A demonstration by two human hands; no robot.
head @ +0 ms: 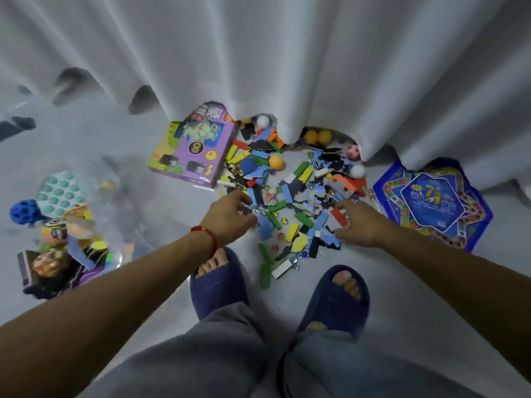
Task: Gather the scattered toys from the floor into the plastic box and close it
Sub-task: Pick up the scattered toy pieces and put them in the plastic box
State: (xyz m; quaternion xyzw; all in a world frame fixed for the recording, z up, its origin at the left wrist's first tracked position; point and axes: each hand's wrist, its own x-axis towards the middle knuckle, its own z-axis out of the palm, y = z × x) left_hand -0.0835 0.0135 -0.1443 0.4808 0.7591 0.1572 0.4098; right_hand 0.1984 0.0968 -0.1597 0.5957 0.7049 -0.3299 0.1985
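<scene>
The scattered toys lie in a dense heap on the pale floor, right at the hem of a white curtain: coloured wooden blocks, dark and blue jigsaw pieces, glass marbles, and several small balls, orange, white and pink, at the far edge by the curtain. The left hand, with a red string bracelet on its wrist, reaches into the near-left edge of the heap; its fingers are curled down among marbles and blocks, but whether its grip has closed on anything cannot be told. The right hand is spread over the near-right side of the heap, its grip released, fingertips touching a red block and jigsaw pieces. A purple toy carton lies flat just left of the heap, and a blue star-patterned game board lies just right of it, partly under the curtain. Well apart to the left stands the clear plastic box, its walls blurred, already holding a teal bubble toy, a blue holed ball and mixed packets. Two feet in navy slippers stand just short of the heap.
</scene>
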